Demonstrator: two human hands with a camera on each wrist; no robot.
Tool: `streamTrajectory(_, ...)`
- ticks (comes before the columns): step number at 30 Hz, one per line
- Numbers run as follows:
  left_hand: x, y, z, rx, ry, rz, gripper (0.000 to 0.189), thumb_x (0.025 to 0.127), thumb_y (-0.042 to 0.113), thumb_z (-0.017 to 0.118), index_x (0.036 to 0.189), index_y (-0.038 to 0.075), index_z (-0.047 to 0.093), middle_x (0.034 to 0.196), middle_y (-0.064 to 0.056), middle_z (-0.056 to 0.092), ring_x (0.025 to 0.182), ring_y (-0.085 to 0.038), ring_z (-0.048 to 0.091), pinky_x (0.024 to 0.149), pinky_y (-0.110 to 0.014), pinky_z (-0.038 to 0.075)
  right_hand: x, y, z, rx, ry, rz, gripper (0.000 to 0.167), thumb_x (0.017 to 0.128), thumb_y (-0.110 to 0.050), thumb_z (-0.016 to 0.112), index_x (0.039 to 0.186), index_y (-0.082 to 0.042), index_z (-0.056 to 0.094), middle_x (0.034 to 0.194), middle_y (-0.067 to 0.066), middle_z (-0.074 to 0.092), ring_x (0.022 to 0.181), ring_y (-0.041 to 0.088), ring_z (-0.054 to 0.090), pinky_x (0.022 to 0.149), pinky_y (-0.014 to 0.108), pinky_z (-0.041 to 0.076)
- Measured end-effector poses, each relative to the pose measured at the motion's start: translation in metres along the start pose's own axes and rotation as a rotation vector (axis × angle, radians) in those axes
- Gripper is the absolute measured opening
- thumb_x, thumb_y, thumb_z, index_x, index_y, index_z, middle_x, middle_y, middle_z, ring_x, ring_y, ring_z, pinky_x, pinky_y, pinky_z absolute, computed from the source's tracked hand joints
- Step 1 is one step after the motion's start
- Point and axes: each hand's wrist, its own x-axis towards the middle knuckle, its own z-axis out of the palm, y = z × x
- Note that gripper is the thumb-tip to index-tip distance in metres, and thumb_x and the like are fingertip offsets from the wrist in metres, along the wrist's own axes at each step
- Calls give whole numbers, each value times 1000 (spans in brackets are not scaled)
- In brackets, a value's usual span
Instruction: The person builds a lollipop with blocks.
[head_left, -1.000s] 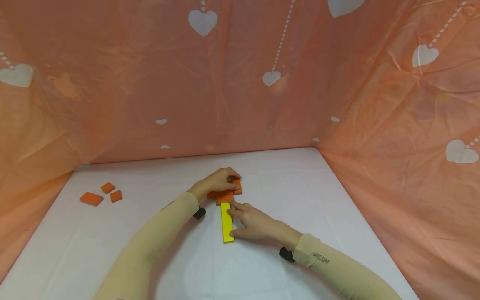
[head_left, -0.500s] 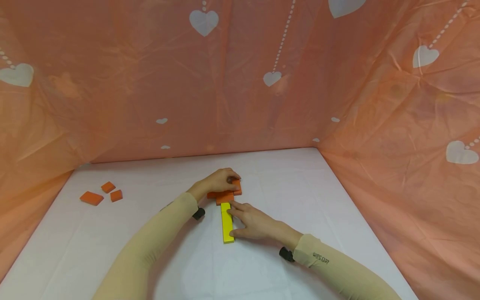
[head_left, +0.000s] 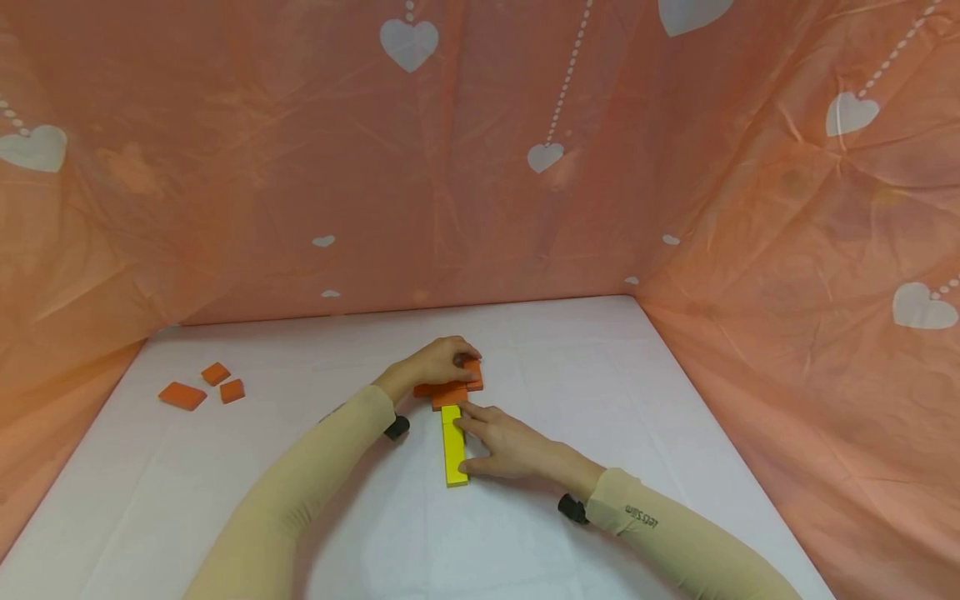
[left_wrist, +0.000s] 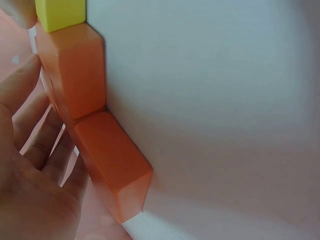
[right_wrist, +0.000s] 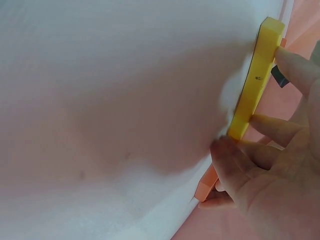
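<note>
Several flat orange blocks and a yellow strip form a joined figure on the white table. My left hand (head_left: 437, 361) reaches over the far part, its thumb and fingers gripping the orange block (head_left: 475, 377) at the right. Another orange block (head_left: 450, 400) lies just nearer, touching the far end of the yellow strip (head_left: 454, 454), which shows a seam near that end. Along the strip's right side, my right hand (head_left: 513, 446) touches it with outstretched thumb and fingers. In the left wrist view, two orange blocks (left_wrist: 82, 75) meet at an angle. My left palm partly hides the orange part.
Three loose orange blocks lie at the far left, the larger one (head_left: 182, 396) beside two small ones (head_left: 216, 374). Peach curtains (head_left: 480, 167) with white hearts enclose the white table (head_left: 600, 375) at the back and both sides.
Both hands and the blocks hold nearly the same places throughout; only a very slight shift of the view and the left arm shows.
</note>
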Motion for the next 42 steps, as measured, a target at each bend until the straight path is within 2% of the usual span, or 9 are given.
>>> streamTrajectory(7, 0, 0, 1, -1, 1, 4, 40, 98, 24, 75, 135, 9, 69, 121, -5, 65, 104, -20, 56, 99, -37, 48, 0, 0, 0, 7, -3, -1, 71, 97, -42, 73, 155, -9, 49, 170, 10, 28, 150, 32, 38, 120, 47, 37)
streamTrajectory(14, -2, 0, -1, -1, 9, 5, 41, 99, 23, 74, 136, 8, 68, 123, -6, 65, 107, -22, 57, 104, -41, 48, 1, -1, 0, 0, -3, 1, 71, 97, -43, 73, 155, -10, 49, 170, 9, 29, 150, 32, 39, 120, 47, 38)
streamTrajectory(18, -8, -1, -3, -32, 36, 3, 41, 102, 26, 69, 138, 7, 66, 130, -9, 65, 117, -26, 61, 108, -44, 49, 3, 0, -1, 47, -13, 11, 73, 97, -44, 73, 157, -11, 47, 170, 7, 28, 151, 31, 37, 120, 48, 37)
streamTrajectory(22, -19, -3, -9, -91, 93, -13, 42, 103, 28, 67, 140, 7, 64, 138, -11, 63, 131, -32, 58, 113, -50, 45, 5, 1, -4, 143, 6, 35, 76, 97, -43, 73, 159, -12, 43, 170, 5, 29, 153, 30, 33, 122, 50, 34)
streamTrajectory(26, -35, -5, -19, -114, 171, -12, 41, 103, 24, 66, 140, 5, 64, 140, -12, 61, 135, -34, 54, 114, -54, 43, 6, 3, -8, 207, 85, 52, 70, 98, -39, 73, 157, -12, 47, 168, 8, 33, 153, 32, 33, 121, 54, 34)
streamTrajectory(31, -64, -15, -35, -125, 276, -10, 40, 104, 19, 64, 141, 2, 62, 143, -17, 59, 136, -39, 52, 114, -59, 42, 13, 10, -11, 153, 162, 54, 71, 97, -39, 73, 157, -11, 46, 170, 8, 29, 155, 32, 27, 122, 54, 32)
streamTrajectory(33, -77, -23, -41, -113, 315, -7, 40, 104, 17, 64, 141, 1, 62, 144, -18, 59, 136, -40, 52, 113, -60, 42, 16, 12, -11, 111, 162, 46, 77, 97, -41, 74, 159, -9, 43, 171, 8, 27, 157, 31, 24, 124, 54, 29)
streamTrajectory(37, -103, -39, -52, -98, 368, -45, 40, 104, 18, 63, 142, 3, 61, 145, -19, 58, 136, -41, 51, 112, -62, 42, 20, 16, -10, 62, 124, 20, 80, 96, -44, 74, 160, -10, 40, 172, 9, 23, 158, 33, 20, 125, 55, 25)
streamTrajectory(42, -137, -60, -65, -74, 404, -96, 41, 104, 17, 63, 143, 3, 60, 149, -21, 54, 139, -44, 47, 113, -64, 39, 22, 16, -8, 46, 77, 6, 80, 97, -46, 72, 161, -12, 40, 172, 10, 22, 158, 34, 20, 125, 56, 25)
